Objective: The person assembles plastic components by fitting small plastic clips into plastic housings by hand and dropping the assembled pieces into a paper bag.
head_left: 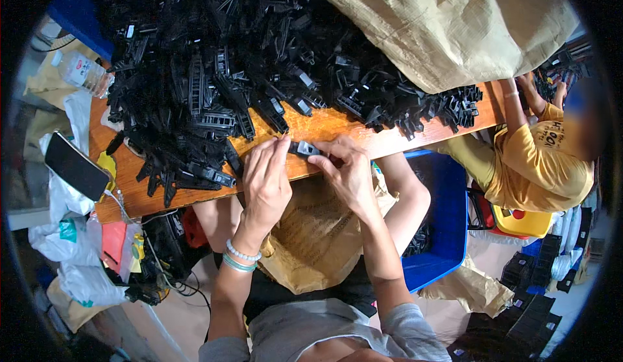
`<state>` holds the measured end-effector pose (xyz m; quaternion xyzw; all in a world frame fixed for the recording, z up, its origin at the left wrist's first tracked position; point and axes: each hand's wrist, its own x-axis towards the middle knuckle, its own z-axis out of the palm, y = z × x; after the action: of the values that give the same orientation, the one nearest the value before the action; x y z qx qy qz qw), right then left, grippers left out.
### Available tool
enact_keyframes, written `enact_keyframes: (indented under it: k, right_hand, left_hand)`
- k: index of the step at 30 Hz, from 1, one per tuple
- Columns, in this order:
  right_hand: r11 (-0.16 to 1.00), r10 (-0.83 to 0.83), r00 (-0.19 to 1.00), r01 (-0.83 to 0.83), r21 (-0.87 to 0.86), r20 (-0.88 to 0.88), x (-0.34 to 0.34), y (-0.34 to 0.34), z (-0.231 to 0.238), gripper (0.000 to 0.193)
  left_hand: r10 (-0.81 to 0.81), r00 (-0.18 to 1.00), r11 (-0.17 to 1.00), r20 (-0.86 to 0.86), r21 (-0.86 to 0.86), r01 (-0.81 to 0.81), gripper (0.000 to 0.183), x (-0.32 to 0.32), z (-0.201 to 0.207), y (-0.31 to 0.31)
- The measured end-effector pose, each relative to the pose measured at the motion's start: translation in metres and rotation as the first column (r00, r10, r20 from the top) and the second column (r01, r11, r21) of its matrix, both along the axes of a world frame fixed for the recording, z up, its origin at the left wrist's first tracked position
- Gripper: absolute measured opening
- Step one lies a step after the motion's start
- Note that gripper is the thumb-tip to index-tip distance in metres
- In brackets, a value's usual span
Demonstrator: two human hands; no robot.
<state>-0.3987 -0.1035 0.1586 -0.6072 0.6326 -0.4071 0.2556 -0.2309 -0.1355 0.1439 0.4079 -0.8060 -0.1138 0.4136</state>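
Between my two hands, just over the near edge of the wooden table, is a small black plastic part [304, 148] with a pale grey patch on it. My right hand [345, 165] pinches its right end between thumb and fingers. At its left end, my left hand [267, 172] has its fingertips pressed together; whatever they grip is too small to make out. A large heap of similar black plastic parts [207, 96] covers the table beyond my hands, some lying close to my left fingers. A brown paper sheet or bag [311, 232] lies across my lap.
The wooden table [383, 143] shows along its near edge. A tan woven sack [448, 24] rests at the far right. A blue bin [448, 232] stands right of my legs. Left are a phone [76, 166] and a plastic bottle [83, 71]. A person in yellow [545, 161] sits at right.
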Motion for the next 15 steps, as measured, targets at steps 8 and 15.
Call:
enact_keyframes:
  k: [8, 15]
  right_hand:
    - [0.988, -0.097, 0.990, 0.084, -0.128, -0.102, 0.003, 0.008, 0.006, 0.026]
    - [1.000, -0.011, 0.998, 0.010, -0.010, -0.059, -0.002, -0.002, 0.007, 0.026]
  left_hand:
    - [0.020, 0.991, 0.991, 0.133, -0.135, -0.002, 0.037, 0.003, -0.006, -0.004]
    - [0.010, 0.999, 0.993, 0.048, -0.117, -0.004, 0.035, -0.002, -0.006, -0.003]
